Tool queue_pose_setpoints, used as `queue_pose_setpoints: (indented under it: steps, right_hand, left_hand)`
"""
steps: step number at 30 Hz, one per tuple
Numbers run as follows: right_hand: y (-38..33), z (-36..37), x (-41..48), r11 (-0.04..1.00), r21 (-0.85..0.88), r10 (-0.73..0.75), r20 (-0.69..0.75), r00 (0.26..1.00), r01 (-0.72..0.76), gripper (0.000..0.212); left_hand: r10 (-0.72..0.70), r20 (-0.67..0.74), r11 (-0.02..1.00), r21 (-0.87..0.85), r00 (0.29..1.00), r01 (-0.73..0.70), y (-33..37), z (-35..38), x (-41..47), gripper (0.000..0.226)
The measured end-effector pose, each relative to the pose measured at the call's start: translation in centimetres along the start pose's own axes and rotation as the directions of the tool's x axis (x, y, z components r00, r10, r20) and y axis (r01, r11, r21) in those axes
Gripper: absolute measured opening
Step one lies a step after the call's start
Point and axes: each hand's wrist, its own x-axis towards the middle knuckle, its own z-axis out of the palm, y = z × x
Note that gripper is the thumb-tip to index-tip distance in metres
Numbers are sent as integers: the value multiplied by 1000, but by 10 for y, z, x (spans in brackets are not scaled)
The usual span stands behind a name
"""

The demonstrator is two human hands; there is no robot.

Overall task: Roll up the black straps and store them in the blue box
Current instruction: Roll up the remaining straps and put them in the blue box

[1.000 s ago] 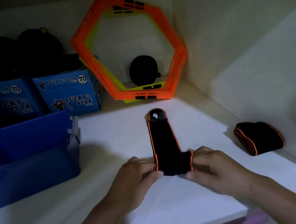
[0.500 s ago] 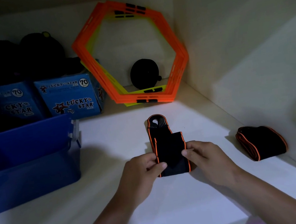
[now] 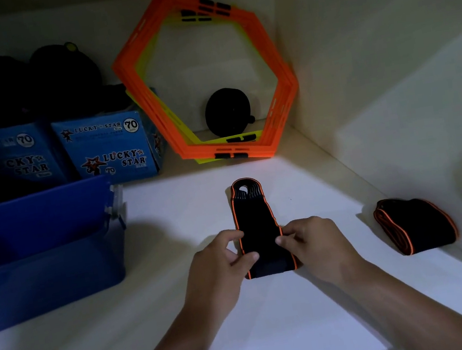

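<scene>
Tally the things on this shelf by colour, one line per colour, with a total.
Black with orange trim: 2, the strap being rolled and the rolled strap.
Blue: 3, the blue box and two Lucky Star cartons.
Orange and yellow: 1 stack of hexagon rings; the number of rings is unclear.
Plain black: 1 disc, plus dark items at back left, too dim to count.
Total: 7 countable.

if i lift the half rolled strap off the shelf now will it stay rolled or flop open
Likely it flops: the half rolled strap looks like soft fabric lying flat, with its far looped end unrolled. The roll probably stays only while the left hand and right hand pinch it. It seems light, and the finished strap holds its shape, so a full roll may stay.
</scene>
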Motion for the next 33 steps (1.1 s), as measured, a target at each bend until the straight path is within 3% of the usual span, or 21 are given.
queue_pose_setpoints:
  steps: [4, 9, 11, 14, 17, 19, 23, 26, 30, 33]
  right_hand:
    - [0, 0, -2, 999, -43, -14, -53, 999, 11, 12]
    - [9, 2, -4, 974, -139, -197, -144, 970, 177, 13]
    - [14, 2, -2, 944, -175, -300, -93, 949, 281, 16]
    - [24, -7, 0, 922, -149, -348, 94, 933, 358, 35]
    - [26, -28, -8, 945, 46, -325, 279, 904, 325, 58]
    - [29, -36, -15, 940, 60, -336, 348, 875, 337, 65]
    - [36, -28, -22, 901, -51, -410, 228, 883, 431, 51]
    - [33, -24, -26, 896, -9, -440, 99, 892, 443, 32]
    - [29, -26, -25, 936, 46, -352, 56, 934, 350, 22]
    - [28, -24, -22, 957, 86, -283, 61, 957, 277, 18]
  left_hand:
    - [150, 33, 985, 84, 988, -153, -6, 2, 3, 6]
    - [347, 230, 904, 176, 909, -389, -25, -7, 3, 42]
    - [418, 263, 861, 191, 869, -472, -27, -10, 4, 34]
    - [489, 291, 823, 157, 822, -545, -29, -7, 9, 20]
    - [455, 336, 858, 82, 824, -507, -27, -5, 8, 30]
    - [416, 357, 891, 26, 837, -454, -24, -7, 6, 30]
    - [368, 292, 924, -11, 883, -382, -12, -11, -2, 15]
    - [361, 262, 932, -68, 895, -356, -4, -11, -2, 23]
    - [284, 394, 953, -217, 874, -212, -3, -16, 1, 29]
    - [279, 346, 959, -147, 896, -241, -9, -9, 3, 33]
